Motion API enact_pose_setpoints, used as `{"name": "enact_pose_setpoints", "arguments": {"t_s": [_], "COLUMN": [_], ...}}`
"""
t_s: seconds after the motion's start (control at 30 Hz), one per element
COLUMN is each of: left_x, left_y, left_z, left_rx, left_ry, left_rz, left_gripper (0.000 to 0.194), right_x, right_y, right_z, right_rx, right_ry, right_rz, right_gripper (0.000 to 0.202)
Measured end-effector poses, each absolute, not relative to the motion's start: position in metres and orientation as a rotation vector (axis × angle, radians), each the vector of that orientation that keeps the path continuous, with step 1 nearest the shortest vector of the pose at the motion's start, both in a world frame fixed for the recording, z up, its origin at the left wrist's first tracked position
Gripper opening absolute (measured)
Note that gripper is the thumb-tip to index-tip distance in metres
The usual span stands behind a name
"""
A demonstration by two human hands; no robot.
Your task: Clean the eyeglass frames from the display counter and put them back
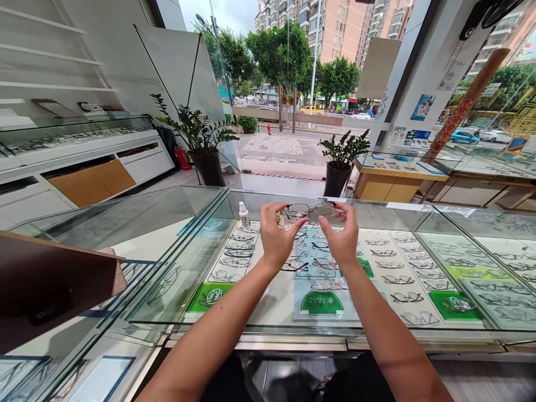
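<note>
A pair of thin dark-rimmed eyeglasses (298,211) is held up above the glass counter, lenses toward the window. My left hand (277,234) pinches its left side between thumb and fingers, and a small pale yellowish bit, perhaps cloth, shows by those fingers. On the other side my right hand (341,235) grips the frame's right end the same way. A small white bottle (244,215) stands upright on the counter, left of my left hand. Beneath both hands, rows of eyeglasses (398,280) lie inside the glass display case (268,333).
Green cards (321,302) lie among the displayed frames. At left, a dark brown panel (54,285) juts over the neighbouring case. Beyond the counter stand two potted plants (210,167) and a red fire extinguisher (181,158). Another display counter (389,181) is at right, before the glass front.
</note>
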State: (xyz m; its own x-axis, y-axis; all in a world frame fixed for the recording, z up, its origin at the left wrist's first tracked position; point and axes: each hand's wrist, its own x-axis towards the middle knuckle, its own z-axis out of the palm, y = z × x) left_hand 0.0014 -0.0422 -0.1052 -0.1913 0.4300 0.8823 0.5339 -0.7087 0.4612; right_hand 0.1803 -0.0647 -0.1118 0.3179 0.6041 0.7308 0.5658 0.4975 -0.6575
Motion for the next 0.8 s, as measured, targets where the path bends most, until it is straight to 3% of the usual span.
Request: {"name": "enact_pose_setpoints", "arguments": {"t_s": [0.33, 0.8], "left_x": [0.0, 0.003], "left_y": [-0.035, -0.028], "left_z": [-0.108, -0.116], "left_rx": [-1.998, -2.107], "left_ry": [-1.189, -1.352], "left_rz": [-2.05, -2.278], "left_gripper": [0.053, 0.057], "right_x": [0.179, 0.178], "right_y": [-0.07, -0.07], "right_z": [-0.108, -0.108], "right_rx": [-1.051, -1.053], "right_ry": [-1.366, -1.377], "right_rz": [-0.243, -0.334], "right_gripper": [0.051, 0.05]}}
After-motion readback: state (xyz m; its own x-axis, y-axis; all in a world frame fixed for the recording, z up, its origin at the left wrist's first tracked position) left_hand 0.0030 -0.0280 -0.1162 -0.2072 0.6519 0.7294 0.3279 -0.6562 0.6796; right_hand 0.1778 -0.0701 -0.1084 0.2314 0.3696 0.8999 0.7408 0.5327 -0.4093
